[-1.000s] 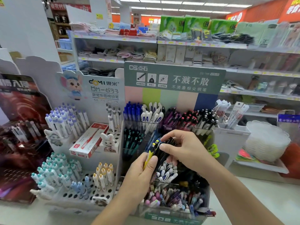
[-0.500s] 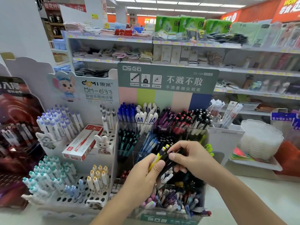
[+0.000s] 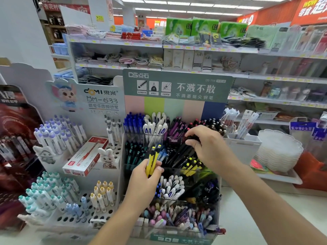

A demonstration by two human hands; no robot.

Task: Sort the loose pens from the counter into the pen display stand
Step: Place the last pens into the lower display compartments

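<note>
Shop shelving stocked with textiles and packaged goods is seen behind a pale surface (image 3: 247,209) on which a tiered clear pen display stand (image 3: 177,232) is set, its green header card printed with the brand mark. A white peg-hole stand (image 3: 74,214) of pastel pens is placed just beside it on the left.

Two yellow-and-black pens (image 3: 151,160) are held upright in the left hand (image 3: 144,181), the fingers curled and clamped round the barrels, in front of the stand's middle tier. A bundle of black pens (image 3: 178,152) is gripped by the right hand (image 3: 206,147), fingers closed over the top ends, with the tips already lowered into a middle-tier compartment just above the yellow-capped pens (image 3: 191,167).

Progress is judged as well advanced: every visible compartment is already filled, and no loose pens can be seen on the surface. The black bundle remains to be released, and the yellow pair remains to be placed, probably with the matching yellow group.

The yellow pens are slim, glossy, with black clips and yellow push-buttons.
</note>
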